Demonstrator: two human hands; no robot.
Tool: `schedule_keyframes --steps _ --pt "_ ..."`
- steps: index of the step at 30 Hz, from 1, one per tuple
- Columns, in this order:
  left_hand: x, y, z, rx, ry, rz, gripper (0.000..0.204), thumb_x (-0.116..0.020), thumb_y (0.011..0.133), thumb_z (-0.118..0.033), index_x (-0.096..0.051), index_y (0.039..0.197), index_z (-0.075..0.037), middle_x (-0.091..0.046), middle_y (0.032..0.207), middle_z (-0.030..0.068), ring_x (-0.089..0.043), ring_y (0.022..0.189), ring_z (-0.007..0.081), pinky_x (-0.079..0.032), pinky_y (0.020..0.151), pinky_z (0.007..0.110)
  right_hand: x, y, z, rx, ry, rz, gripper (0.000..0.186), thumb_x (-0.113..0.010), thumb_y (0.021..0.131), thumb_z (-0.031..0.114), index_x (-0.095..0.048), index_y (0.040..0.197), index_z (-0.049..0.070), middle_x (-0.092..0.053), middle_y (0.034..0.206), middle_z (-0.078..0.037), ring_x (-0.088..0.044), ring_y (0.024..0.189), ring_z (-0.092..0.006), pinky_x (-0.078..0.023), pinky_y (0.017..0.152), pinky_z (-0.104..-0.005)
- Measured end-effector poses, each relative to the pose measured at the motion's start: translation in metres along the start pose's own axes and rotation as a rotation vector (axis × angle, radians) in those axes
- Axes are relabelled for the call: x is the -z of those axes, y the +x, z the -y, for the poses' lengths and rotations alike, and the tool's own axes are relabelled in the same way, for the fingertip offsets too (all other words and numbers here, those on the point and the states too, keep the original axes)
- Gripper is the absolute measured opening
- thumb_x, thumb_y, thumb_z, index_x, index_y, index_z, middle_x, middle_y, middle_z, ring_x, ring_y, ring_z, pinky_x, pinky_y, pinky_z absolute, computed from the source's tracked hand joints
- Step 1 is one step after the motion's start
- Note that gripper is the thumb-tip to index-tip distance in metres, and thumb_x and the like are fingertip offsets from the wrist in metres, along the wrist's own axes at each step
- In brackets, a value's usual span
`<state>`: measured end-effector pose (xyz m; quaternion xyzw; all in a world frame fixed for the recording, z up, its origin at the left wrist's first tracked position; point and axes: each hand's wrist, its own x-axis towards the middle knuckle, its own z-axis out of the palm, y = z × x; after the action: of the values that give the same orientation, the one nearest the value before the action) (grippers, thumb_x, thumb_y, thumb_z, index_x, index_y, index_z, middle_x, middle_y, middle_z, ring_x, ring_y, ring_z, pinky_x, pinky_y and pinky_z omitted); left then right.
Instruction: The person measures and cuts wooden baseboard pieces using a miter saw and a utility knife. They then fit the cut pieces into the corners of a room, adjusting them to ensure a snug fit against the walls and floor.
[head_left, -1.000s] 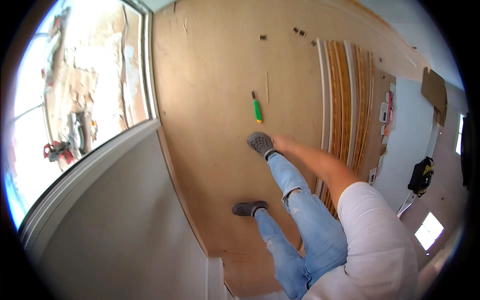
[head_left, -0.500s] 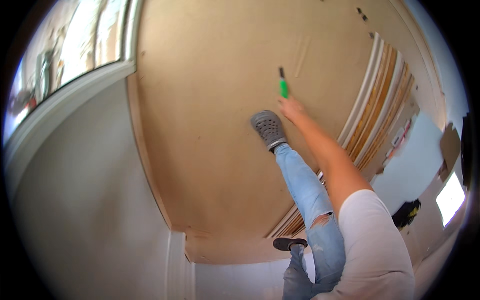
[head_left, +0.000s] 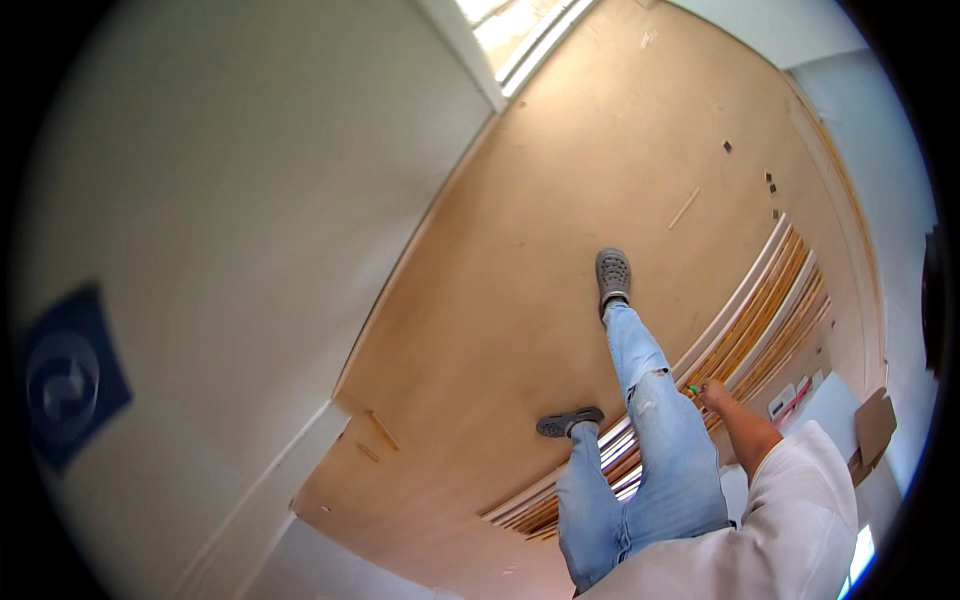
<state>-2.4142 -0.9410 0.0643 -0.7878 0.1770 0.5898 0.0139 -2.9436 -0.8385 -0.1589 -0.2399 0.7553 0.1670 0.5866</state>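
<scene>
Of the two hands, only the right hand (head_left: 713, 393) is visible, its fingers closed around a small green tool (head_left: 693, 389). The tool, mostly covered, appears before the long strips (head_left: 765, 305). The left hand's state I cannot tell.

Right hand (head_left: 715, 395): you are holding a green tool (head_left: 693, 389), mostly hidden, beside your blue jeans (head_left: 665, 450).
Gray shoes (head_left: 613, 275): you are wearing them on the brown floor (head_left: 480, 330).
Long strips (head_left: 771, 285): they are lying side by side, showing behind your hand and legs.
Dark bits (head_left: 772, 188): they are sitting near the strips' far end.
Blue square (head_left: 75, 375): it is showing on the pale wall (head_left: 250, 200).
</scene>
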Motion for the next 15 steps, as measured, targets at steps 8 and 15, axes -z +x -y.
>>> schedule_keyframes --steps 8,15 --pt "0.062 -0.079 0.248 0.011 -0.269 0.020 0.045 -0.057 0.094 -0.046 -0.069 0.104 -0.004 -0.070 0.093 0.0124 -0.066 0.091 0.0228 -0.051 0.083 0.038 0.012 -0.102 0.087 0.322 0.289 -0.323 0.026 -0.059 0.085 -0.001 -0.055 0.111 0.001 -0.067 0.081 -0.022 -0.070 0.059 -0.0297 -0.058 0.053 -0.0413" --pt "0.030 -0.110 0.473 -0.186 -0.233 -0.063 0.049 -0.059 0.092 -0.047 -0.068 0.114 -0.004 -0.073 0.100 0.0169 -0.069 0.095 0.0282 -0.053 0.083 0.041 -0.120 -0.204 0.260 0.582 0.161 0.144 0.035 -0.053 0.094 -0.003 -0.037 0.124 0.007 -0.060 0.089 -0.017 -0.067 0.066 -0.0270 -0.061 0.055 -0.0415"
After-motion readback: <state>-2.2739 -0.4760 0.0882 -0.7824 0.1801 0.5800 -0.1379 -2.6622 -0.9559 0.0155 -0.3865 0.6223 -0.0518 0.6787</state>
